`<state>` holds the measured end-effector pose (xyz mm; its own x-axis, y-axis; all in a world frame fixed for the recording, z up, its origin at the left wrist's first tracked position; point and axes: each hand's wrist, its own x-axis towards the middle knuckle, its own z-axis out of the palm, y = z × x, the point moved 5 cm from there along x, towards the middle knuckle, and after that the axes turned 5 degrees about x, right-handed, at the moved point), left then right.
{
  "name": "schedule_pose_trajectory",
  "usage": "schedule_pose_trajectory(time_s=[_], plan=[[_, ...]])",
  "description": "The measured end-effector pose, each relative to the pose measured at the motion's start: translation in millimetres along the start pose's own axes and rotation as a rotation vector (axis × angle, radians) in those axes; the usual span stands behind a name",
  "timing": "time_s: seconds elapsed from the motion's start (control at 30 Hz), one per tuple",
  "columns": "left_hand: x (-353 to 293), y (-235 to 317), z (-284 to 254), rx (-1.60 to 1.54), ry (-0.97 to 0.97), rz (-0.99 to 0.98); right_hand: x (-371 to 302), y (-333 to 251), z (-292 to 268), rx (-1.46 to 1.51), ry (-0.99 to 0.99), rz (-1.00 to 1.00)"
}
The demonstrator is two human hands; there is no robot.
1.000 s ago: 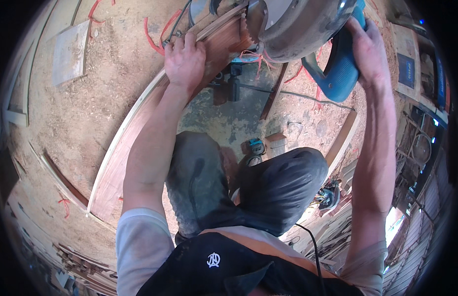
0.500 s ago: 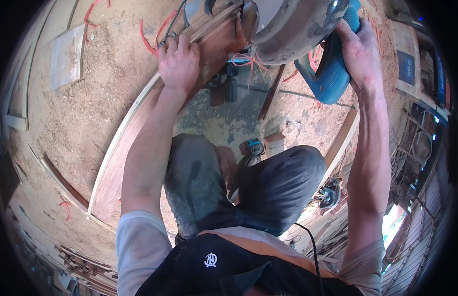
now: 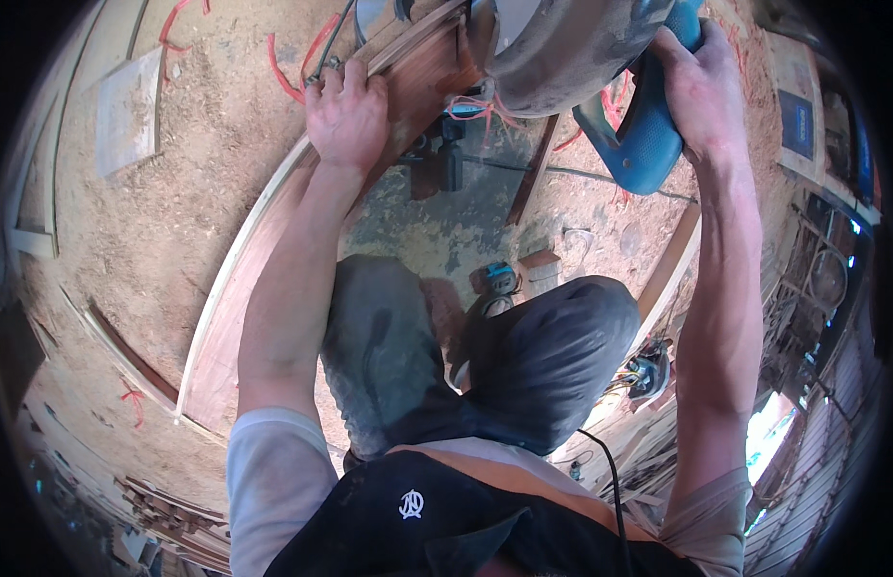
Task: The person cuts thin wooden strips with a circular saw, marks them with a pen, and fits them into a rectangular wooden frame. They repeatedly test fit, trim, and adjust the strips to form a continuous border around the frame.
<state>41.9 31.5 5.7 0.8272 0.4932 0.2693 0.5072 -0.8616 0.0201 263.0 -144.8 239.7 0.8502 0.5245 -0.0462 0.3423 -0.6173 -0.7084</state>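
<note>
My right hand (image 3: 704,94) is wrapped round the blue handle (image 3: 648,154) of a large power saw, whose dusty, rounded blade guard (image 3: 557,62) fills the top middle. The blade itself cannot be made out. Below and left of the guard lies a long reddish-brown wooden board (image 3: 249,322) with a pale edge, running down toward my left side. My left hand (image 3: 346,120) presses on this board near its far part, fingers curled over its edge. The board's far end reaches up to the saw, where parts of it are hidden.
Sawdust covers the floor (image 3: 158,260), with scraps of red string (image 3: 283,67) on it. A blue-and-black power tool (image 3: 494,279) lies beyond my knees. Another corded tool (image 3: 648,375) sits by my right knee. Timber strips are piled at lower left (image 3: 167,514). A thin panel (image 3: 129,115) lies at upper left.
The whole view has shifted slightly. Both hands keep their holds, and the saw and board show no clear movement of their own.
</note>
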Motion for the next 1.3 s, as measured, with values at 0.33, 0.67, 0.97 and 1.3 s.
schedule_pose_trajectory(time_s=[0.33, 0.67, 0.97, 1.3], plan=[[3, 2, -2, -0.015, -0.034, -0.008, -17, -7, 13, -0.098, 0.084, -0.043], [3, 2, -3, -0.034, -0.006, -0.003, -29, 2, 25, -0.136, 0.126, -0.077], [3, 2, 0, -0.082, 0.005, 0.0, -31, 17, 32, -0.034, 0.142, -0.013], [5, 2, 1, -0.024, -0.048, -0.024, -37, 25, 40, 0.023, 0.121, 0.001]])
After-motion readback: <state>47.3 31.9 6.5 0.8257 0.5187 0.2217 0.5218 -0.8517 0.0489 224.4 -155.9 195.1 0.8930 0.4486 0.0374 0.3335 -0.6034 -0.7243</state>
